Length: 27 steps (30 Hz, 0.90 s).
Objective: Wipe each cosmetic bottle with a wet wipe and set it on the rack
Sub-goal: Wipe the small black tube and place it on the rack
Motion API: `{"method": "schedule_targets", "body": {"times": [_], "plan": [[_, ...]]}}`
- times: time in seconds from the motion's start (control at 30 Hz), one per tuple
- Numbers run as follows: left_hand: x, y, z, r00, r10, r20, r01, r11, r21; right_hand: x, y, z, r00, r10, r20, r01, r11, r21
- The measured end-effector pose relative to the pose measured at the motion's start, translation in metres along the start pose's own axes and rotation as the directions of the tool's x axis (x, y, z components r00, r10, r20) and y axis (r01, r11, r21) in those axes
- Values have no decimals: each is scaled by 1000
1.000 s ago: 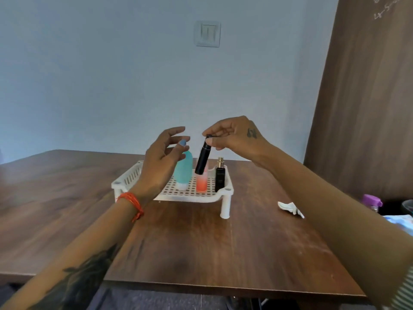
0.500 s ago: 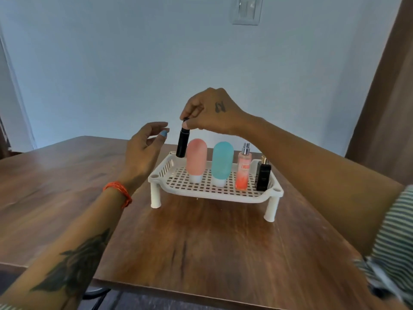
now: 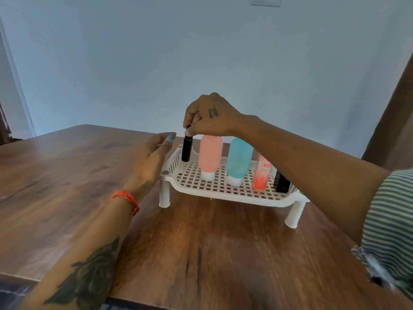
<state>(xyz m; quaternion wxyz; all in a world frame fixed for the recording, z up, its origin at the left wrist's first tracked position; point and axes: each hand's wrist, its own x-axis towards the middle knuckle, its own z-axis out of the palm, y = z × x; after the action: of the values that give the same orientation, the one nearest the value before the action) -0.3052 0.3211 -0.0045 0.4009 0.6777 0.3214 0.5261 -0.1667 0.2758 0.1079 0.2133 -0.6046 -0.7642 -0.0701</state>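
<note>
The right hand is reaching in from the right and pinching the top of a slim black bottle between thumb and curled fingertips, holding it upright at the far left corner of the white rack. The bottle's base is sitting at the level of the rack's perforated floor, though whether it is resting there cannot be told.

The rack is standing on short white legs on the wooden worktop and is carrying a row of bottles. Just right of the black bottle, a pink tube is standing on its white cap. Beside it a teal tube is standing the same way. Next, a clear spray bottle with orange-red liquid is standing upright, its top hidden by the right forearm. At the right end a small black bottle is partly hidden behind the same arm.

The left hand is hovering just left of the rack, fingers loosely spread and holding nothing, with an orange band circling its wrist.
</note>
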Motion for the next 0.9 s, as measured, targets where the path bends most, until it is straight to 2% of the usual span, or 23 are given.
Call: {"method": "schedule_targets", "body": {"times": [0.27,0.9], "plan": [[-5,1,3,1000,13,7,-13,997,76,3,5,14,998,16,59,-13,999,-40],[-2,-3,2,1000,29,0,-29,999,28,6,14,31,995,47,88,-40,996,-80]]}}
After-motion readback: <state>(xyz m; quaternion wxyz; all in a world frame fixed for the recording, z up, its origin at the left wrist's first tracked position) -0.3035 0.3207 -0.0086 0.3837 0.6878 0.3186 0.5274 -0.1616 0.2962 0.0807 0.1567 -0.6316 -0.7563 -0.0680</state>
